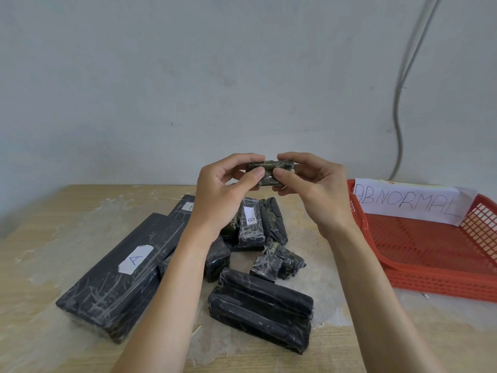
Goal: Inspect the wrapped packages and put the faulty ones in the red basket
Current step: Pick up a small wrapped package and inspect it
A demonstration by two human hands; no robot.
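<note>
A small black wrapped package (pixel 270 170) is held up above the table, pinched at its left end by my left hand (pixel 223 189) and at its right end by my right hand (pixel 312 184), thumbs on its near face. Below lie several black packages in clear film: a long one labelled A (pixel 118 275), one labelled B (pixel 250 224), a wide one (pixel 261 308) at the front, and small ones (pixel 277 262) between them. The red basket (pixel 419 254) stands at the right with nothing inside, a paper sign reading ABNORMAL (pixel 408 203) on its far rim.
The wooden table (pixel 40 238) has pale worn patches and ends at a grey wall. A grey cable (pixel 398 109) hangs down the wall behind the basket. Another long package (pixel 183 208) lies partly under my left forearm.
</note>
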